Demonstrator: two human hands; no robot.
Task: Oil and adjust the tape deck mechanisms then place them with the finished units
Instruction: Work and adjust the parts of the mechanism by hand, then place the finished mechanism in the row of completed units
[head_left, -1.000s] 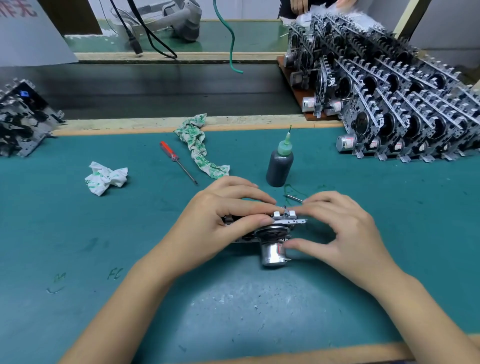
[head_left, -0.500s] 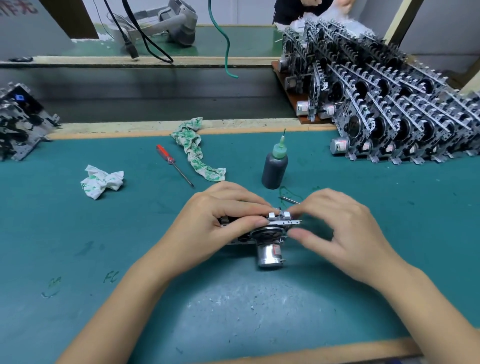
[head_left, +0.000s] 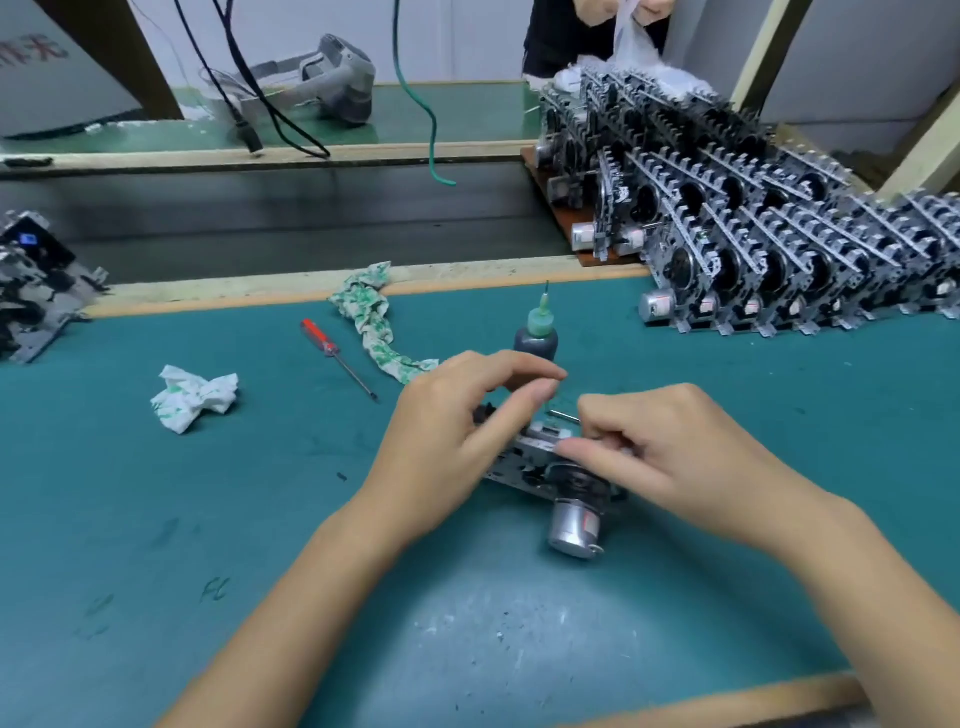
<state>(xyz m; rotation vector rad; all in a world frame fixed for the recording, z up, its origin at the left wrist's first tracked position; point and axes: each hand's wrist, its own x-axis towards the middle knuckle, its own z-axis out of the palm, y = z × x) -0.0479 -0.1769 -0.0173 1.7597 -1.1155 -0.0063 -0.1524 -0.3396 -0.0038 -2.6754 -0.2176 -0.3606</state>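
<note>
A tape deck mechanism (head_left: 540, 470), metal with a silver motor (head_left: 574, 525) sticking out toward me, lies on the green mat in the middle. My left hand (head_left: 447, 441) curls over its left end, fingers lifted above the top edge. My right hand (head_left: 670, 457) pinches the mechanism's right top edge with curled fingers. A dark oil bottle (head_left: 536, 338) with a green needle cap stands just behind my hands. Rows of finished units (head_left: 779, 260) stand stacked at the back right.
A red-handled screwdriver (head_left: 332, 351), a green-white rag (head_left: 374, 322) and a crumpled paper (head_left: 195, 397) lie at the left. More mechanisms (head_left: 31, 291) sit at the far left edge. A dark conveyor belt (head_left: 291, 218) runs behind. Another person stands at the back.
My left fingers have lifted off the mechanism's top. My right hand has closed in on its right edge. The mechanism has turned slightly, its right end toward me.
</note>
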